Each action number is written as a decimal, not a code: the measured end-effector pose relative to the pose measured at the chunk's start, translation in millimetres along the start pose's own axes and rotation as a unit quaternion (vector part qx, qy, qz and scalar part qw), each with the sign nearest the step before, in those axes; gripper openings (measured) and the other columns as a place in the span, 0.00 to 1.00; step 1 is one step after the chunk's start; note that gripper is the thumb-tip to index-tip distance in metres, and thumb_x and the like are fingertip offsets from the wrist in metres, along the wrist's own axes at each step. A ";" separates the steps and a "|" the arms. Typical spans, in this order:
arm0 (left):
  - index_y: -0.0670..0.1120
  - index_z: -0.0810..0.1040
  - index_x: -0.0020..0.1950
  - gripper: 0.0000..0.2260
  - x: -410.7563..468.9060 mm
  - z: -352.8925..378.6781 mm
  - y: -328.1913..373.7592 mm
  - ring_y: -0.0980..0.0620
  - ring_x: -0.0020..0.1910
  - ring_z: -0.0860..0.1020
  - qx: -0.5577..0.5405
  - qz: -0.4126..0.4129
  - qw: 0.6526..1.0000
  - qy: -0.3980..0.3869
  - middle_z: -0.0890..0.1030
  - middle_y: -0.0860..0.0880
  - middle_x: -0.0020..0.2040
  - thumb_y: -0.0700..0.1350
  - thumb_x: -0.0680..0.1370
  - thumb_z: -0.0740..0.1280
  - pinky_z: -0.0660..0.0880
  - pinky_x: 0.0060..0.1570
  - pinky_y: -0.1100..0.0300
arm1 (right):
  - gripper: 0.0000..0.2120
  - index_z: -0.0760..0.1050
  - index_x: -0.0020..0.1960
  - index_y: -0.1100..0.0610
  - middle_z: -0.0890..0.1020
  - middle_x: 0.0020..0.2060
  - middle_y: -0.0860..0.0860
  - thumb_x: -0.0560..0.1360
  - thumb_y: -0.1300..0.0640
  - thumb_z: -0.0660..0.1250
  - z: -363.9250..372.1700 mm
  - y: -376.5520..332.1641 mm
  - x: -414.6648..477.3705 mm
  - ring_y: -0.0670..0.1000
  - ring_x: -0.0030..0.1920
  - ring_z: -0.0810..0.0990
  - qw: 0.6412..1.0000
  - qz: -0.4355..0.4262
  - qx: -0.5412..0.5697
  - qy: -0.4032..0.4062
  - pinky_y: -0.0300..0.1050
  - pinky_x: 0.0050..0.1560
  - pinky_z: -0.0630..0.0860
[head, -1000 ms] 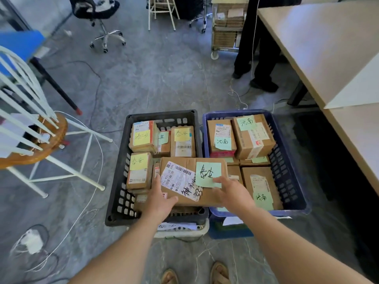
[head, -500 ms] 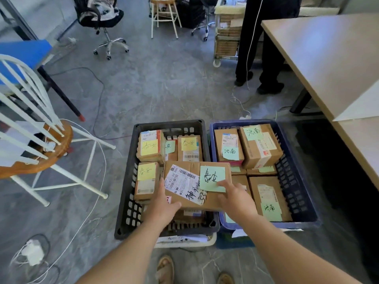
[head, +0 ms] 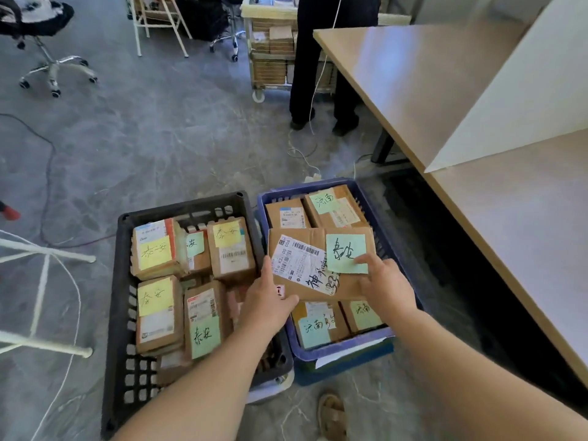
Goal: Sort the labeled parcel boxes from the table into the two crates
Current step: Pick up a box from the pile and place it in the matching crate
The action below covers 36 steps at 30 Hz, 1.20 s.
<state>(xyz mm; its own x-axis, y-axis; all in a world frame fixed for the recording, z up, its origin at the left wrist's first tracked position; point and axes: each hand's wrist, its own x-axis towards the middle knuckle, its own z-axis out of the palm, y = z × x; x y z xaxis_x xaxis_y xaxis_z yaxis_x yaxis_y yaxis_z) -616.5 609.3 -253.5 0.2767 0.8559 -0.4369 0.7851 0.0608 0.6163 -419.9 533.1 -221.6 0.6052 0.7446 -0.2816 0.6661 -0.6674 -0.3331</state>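
Both hands gripped the box [head: 318, 259] at frame centre: left hand [head: 265, 302] clasping its near-left corner, right hand [head: 386, 292] its near-right edge. Box lay over blue crate [head: 386, 237], right of black crate [head: 122, 281]

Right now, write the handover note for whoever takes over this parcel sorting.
Left hand grips the large flat cardboard parcel by its near left edge; right hand holds its near right corner, a finger on its green sticky note.
The parcel hangs over the blue plastic crate, beside the black plastic crate.
Done: both crates already hold labelled parcels.
Left: set this parcel down; its note looks like those in the black crate.
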 end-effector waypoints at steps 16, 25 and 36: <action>0.58 0.40 0.78 0.44 19.3 -81.5 -70.7 0.55 0.51 0.75 -0.008 -0.072 0.990 0.123 0.72 0.51 0.70 0.51 0.75 0.71 0.75 0.39 0.59 | 0.24 0.62 0.72 0.45 0.69 0.64 0.55 0.78 0.59 0.59 32.1 -108.9 37.3 0.54 0.52 0.76 0.971 -0.203 0.006 -0.124 0.48 0.50 0.78; 0.54 0.52 0.78 0.38 40.3 -170.4 -165.3 0.47 0.62 0.73 -0.017 -0.084 0.985 0.152 0.73 0.51 0.68 0.51 0.75 0.71 0.70 0.54 0.54 | 0.24 0.62 0.74 0.48 0.66 0.67 0.55 0.79 0.57 0.58 89.9 -224.2 23.7 0.56 0.55 0.75 0.958 -0.237 -0.004 -0.162 0.46 0.52 0.74; 0.54 0.46 0.79 0.42 -22.0 -138.0 -206.2 0.55 0.54 0.72 -0.014 -0.054 0.995 0.082 0.72 0.50 0.64 0.50 0.75 0.71 0.72 0.46 0.60 | 0.12 0.69 0.62 0.48 0.67 0.48 0.49 0.78 0.55 0.59 122.5 -193.3 -52.0 0.49 0.38 0.72 0.988 -0.112 -0.005 -0.103 0.43 0.35 0.70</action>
<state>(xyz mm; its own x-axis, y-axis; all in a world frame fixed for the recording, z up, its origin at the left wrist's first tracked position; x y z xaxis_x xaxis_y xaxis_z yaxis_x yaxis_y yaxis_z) -860.9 648.8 -280.6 0.0963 0.9158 -0.3900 0.7886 0.1689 0.5912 -633.6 625.1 -252.8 0.3419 0.8599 -0.3790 0.7779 -0.4853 -0.3992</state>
